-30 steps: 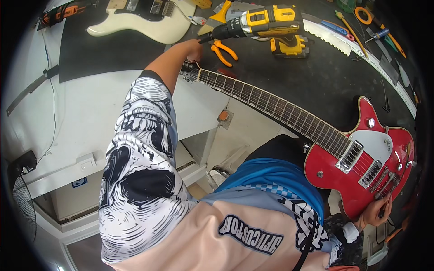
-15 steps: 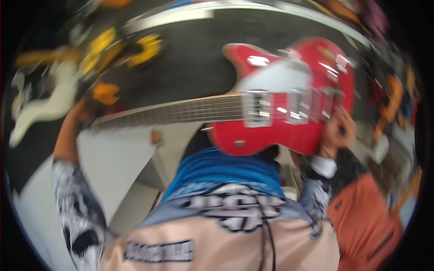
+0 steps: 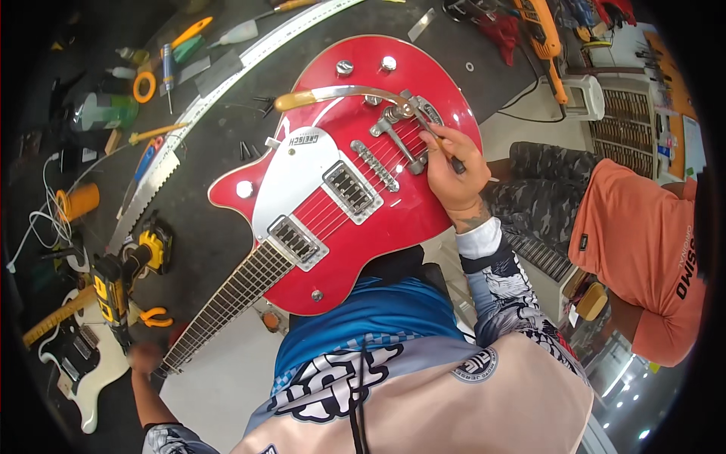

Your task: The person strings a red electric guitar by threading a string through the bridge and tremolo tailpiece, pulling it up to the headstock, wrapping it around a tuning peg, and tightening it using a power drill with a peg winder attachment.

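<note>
The red electric guitar [image 3: 355,242] lies across the bench edge above my lap, with its white pickguard, two pickups [image 3: 296,242] and vibrato arm [image 3: 344,94]. My right hand [image 3: 457,170] is closed on a slim dark-handled tool [image 3: 456,163] at the tailpiece. My left hand [image 3: 142,362] is blurred at the lower left, by the far end of the neck [image 3: 219,306] and just below the chuck of a yellow cordless drill [image 3: 113,295]; I cannot make out its fingers.
A cream guitar body [image 3: 87,408] lies at left. A long ruler [image 3: 231,76], orange pliers [image 3: 155,318], assorted hand tools and a cable cover the dark bench [image 3: 189,219]. An orange power tool [image 3: 544,45] is at top right. A person in orange [image 3: 620,242] is beside me at right.
My view has swung rightward, bringing the co-worker into sight. The guitar now appears higher and turned, body upward and neck toward lower left. Both hands remain at its two ends.
</note>
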A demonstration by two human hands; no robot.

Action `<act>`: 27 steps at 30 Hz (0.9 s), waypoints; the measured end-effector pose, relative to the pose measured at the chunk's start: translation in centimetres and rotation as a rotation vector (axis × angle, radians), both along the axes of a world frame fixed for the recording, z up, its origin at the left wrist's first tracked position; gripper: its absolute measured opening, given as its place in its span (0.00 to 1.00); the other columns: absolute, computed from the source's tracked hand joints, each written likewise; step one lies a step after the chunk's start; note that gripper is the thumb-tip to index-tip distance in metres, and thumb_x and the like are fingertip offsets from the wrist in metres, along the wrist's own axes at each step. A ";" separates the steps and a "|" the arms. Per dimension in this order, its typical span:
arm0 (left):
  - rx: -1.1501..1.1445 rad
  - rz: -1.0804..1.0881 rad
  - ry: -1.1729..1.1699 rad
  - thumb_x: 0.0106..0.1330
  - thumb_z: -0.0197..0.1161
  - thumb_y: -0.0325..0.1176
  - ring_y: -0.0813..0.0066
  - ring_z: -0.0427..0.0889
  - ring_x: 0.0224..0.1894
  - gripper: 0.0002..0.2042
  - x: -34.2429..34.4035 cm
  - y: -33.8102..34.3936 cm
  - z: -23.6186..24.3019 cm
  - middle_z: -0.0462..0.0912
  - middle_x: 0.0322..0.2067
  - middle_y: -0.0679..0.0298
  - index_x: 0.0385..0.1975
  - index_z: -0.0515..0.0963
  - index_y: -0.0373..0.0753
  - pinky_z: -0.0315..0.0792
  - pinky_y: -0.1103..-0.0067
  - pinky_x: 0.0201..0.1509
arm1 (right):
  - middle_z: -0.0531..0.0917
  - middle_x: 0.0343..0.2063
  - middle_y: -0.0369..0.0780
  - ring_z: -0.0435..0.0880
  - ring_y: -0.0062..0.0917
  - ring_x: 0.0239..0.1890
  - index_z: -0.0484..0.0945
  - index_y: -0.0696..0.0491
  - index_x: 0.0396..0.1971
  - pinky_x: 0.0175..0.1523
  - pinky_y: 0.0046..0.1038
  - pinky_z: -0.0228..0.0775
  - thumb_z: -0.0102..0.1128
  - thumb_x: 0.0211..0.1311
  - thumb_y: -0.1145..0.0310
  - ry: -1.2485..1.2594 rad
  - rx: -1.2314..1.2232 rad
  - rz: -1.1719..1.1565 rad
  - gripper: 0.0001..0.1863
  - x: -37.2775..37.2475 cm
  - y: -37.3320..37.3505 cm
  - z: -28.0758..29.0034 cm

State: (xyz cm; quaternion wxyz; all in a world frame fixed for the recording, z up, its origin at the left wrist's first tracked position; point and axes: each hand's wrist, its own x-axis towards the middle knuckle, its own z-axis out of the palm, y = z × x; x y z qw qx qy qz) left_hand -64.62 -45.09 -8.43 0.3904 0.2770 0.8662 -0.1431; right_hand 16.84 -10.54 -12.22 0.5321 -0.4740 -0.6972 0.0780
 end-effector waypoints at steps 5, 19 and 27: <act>-0.009 -0.144 0.092 0.57 0.67 0.24 0.66 0.85 0.25 0.03 -4.3 -3.1 1.2 0.84 0.21 0.55 0.26 0.84 0.30 0.76 0.69 0.30 | 0.89 0.35 0.53 0.93 0.37 0.37 0.72 0.58 0.33 0.38 0.29 0.86 0.76 0.53 0.86 0.027 -0.021 -0.004 0.18 -1.3 0.1 0.2; 0.032 0.005 0.188 0.55 0.57 0.17 0.64 0.84 0.23 0.08 -0.5 0.3 1.5 0.85 0.22 0.56 0.27 0.83 0.33 0.73 0.68 0.25 | 0.89 0.37 0.53 0.93 0.37 0.38 0.71 0.58 0.34 0.39 0.29 0.88 0.73 0.55 0.86 0.063 -0.042 -0.014 0.17 -1.2 0.2 0.6; -0.096 -0.001 0.282 0.51 0.62 0.18 0.62 0.86 0.27 0.06 -0.4 0.7 -0.2 0.86 0.23 0.54 0.25 0.85 0.33 0.77 0.67 0.32 | 0.89 0.39 0.53 0.93 0.38 0.40 0.72 0.59 0.35 0.40 0.30 0.88 0.70 0.57 0.88 0.162 -0.150 -0.040 0.15 -1.5 -0.1 0.9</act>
